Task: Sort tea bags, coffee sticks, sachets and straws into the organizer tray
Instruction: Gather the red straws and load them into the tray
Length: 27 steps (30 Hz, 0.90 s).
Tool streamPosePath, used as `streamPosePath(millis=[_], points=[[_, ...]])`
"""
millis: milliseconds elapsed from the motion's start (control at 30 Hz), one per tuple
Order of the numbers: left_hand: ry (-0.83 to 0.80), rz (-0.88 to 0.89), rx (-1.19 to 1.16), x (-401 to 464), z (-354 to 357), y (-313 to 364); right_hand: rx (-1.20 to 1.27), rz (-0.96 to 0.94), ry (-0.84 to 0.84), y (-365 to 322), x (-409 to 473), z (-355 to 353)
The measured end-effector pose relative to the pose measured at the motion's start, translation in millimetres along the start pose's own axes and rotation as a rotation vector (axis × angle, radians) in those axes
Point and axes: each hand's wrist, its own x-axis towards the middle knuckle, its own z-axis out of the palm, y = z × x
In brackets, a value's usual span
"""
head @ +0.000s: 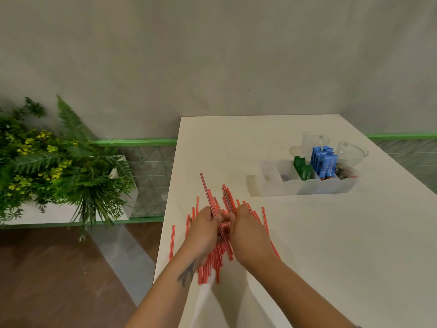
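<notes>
While the organizer tray (pixel 300 185) sits on the white table (pixel 331 245), I see my left hand (pixel 203 229) and right hand (pixel 248 233) side by side, well short of the tray and to its left, both with fingers curled around red straws (pixel 214 259) from the loose, fanned-out pile beneath them. Inside the tray, green sachets (pixel 303 168) stand just left of the blue coffee sticks (pixel 324 163), and two clear glass cups (pixel 352 152) stand just behind the tray.
</notes>
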Motion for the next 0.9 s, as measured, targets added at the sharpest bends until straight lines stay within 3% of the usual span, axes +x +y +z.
streamPosePath(millis=[233, 367, 500, 733, 900], points=[[-0.104, -0.147, -0.282, -24, 39, 5, 0.004, 0.078, -0.005, 15, -21, -5], [-0.166, -0.244, -0.370, -27, 55, 4, -0.192, -0.017, 0.017, 26, -31, -12], [-0.185, -0.233, -0.339, -26, 65, 5, -0.347, -0.087, -0.005, 32, -37, -13], [-0.113, -0.069, -0.286, -21, 72, 4, -0.381, -0.155, -0.015, 38, -38, -28], [-0.025, 0.186, -0.108, -28, 68, -1, -0.128, -0.049, 0.074, 32, -47, -56]])
